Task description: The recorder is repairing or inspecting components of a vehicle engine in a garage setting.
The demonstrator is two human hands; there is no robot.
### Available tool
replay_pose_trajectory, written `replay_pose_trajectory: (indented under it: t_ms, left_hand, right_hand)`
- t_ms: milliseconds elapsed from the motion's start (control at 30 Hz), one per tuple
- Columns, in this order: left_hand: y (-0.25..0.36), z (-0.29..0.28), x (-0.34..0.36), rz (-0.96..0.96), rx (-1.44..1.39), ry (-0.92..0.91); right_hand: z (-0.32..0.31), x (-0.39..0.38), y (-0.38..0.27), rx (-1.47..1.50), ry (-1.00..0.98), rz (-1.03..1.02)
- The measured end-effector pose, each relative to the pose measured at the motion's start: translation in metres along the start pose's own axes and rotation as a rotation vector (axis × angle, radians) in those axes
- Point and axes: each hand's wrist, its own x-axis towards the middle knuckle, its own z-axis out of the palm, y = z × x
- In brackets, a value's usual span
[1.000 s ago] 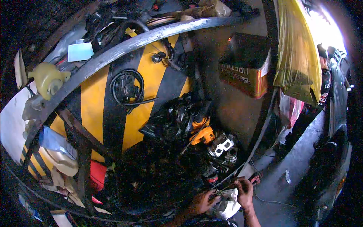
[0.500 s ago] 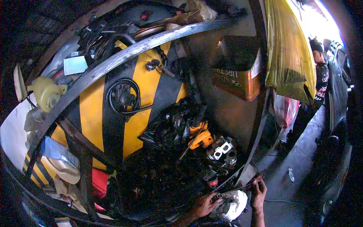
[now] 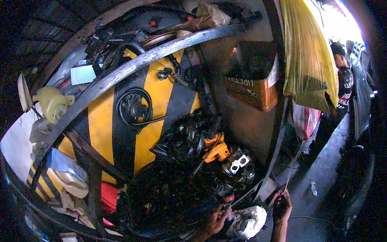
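My left hand (image 3: 217,220) is at the lower edge, its fingers closed round something small and dark that I cannot make out. A crumpled white bag or cloth (image 3: 252,221) lies just right of it, between my two hands. My right hand (image 3: 281,207) is raised beyond that white thing, its fingers pinched on a thin rod (image 3: 287,181) that points upward. Ahead of my hands sits a metal engine part (image 3: 246,171) with a pale gasket-like plate (image 3: 239,164) on top. An orange tool-like part (image 3: 217,151) lies beside it.
A metal frame bar (image 3: 161,46) arches over a yellow-and-black striped panel (image 3: 100,133) bearing a coiled hose (image 3: 135,107). A cardboard box (image 3: 258,92) stands at the back; a yellow plastic bag (image 3: 308,56) hangs right. Another person (image 3: 342,80) stands by a dark vehicle (image 3: 360,97).
The thin rod spanned both hands before; now it points up from my right hand alone. My right hand has shifted slightly right and down, my left slightly left. The view has tilted a little.
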Motion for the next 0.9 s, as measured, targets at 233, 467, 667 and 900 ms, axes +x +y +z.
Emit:
replay_pose_trajectory:
  t_ms: [233, 467, 667, 900]
  left_hand:
    - [0.073, -0.019, 0.020, -0.081, -0.295, 0.060]
    - [0.183, -0.059, 0.081, 0.146, -0.084, 0.527]
    - [0.251, -0.123, 0.160, 0.315, -0.016, 0.692]
    - [0.347, -0.207, 0.296, 0.887, 0.564, 0.893]
  right_hand:
    - [0.021, 0.058, -0.005, -0.044, -0.075, 0.071]
    - [0.100, 0.187, -0.011, -0.509, 0.120, -0.655]
    - [0.136, 0.221, 0.018, -0.466, 0.258, -0.687]
    - [0.174, 0.177, 0.022, -0.481, 0.338, -0.948]
